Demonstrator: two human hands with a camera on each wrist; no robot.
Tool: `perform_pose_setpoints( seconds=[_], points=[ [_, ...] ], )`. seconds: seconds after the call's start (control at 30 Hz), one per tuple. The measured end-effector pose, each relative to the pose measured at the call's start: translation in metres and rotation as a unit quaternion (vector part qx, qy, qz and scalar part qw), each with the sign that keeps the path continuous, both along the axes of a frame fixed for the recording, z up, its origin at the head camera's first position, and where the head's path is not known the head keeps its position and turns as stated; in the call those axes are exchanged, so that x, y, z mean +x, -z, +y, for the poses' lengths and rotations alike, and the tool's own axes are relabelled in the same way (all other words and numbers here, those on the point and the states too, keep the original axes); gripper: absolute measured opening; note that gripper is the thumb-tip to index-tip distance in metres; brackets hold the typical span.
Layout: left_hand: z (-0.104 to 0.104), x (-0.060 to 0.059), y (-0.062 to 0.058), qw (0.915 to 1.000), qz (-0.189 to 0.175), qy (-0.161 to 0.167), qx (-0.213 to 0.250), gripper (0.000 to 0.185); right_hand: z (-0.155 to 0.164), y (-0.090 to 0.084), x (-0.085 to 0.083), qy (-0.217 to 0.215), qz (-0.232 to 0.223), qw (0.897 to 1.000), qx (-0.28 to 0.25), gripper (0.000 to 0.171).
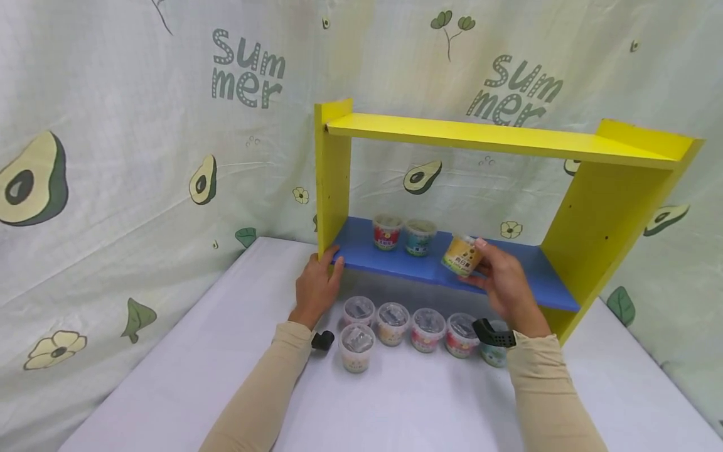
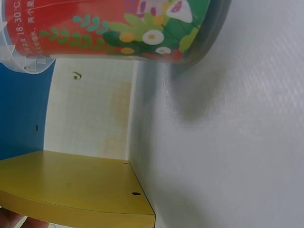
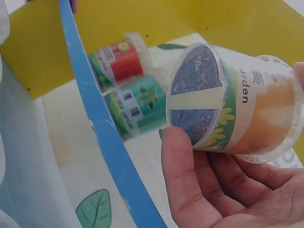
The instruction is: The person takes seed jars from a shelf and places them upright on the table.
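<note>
Right hand [image 1: 508, 285] curled round a tilted orange cup [image 1: 462, 255], held just above the blue shelf board [image 1: 395, 260], near a red cup [image 1: 386, 231] and teal cup [image 1: 420, 236]. Left hand [image 1: 316, 285] open-fingered, pressing on the yellow upright [image 1: 332, 182]. Six cups [image 1: 392, 323] below on the table [image 1: 395, 402].

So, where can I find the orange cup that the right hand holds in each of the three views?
Head: the orange cup is right of centre, tilted in the right hand over the blue shelf.
Left wrist: not in it; only a red cup shows at the top.
Right wrist: centre right, its bottom towards the camera.
Shared landmark: the blue shelf, seen in all three views.
</note>
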State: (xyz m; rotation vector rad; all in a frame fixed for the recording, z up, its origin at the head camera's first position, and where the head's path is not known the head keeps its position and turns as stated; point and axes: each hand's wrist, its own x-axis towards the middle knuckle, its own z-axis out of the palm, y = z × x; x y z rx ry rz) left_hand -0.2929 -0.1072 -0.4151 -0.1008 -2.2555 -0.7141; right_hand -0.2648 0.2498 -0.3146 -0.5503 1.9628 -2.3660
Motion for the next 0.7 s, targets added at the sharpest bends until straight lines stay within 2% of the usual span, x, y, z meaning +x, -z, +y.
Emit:
perform_pose_setpoints(
  seconds=[0.27, 0.6, 0.7],
  points=[
    [-0.002, -0.002, 0.0, 1.0, -0.004, 0.0, 0.0, 0.047, -0.008, 0.006, 0.007, 0.005, 0.004, 0.999, 0.053, 0.054],
    [-0.001, -0.005, 0.002, 0.9998, 0.02, 0.004, 0.003, 0.047, -0.02, 0.012, 0.015, 0.0, 0.016, 0.995, 0.098, 0.058],
    [0.0, -0.006, 0.004, 0.9999, 0.012, 0.006, 0.004, 0.048, -0.022, 0.015, 0.02, 0.008, 0.01, 0.993, 0.116, 0.061]
  ],
)
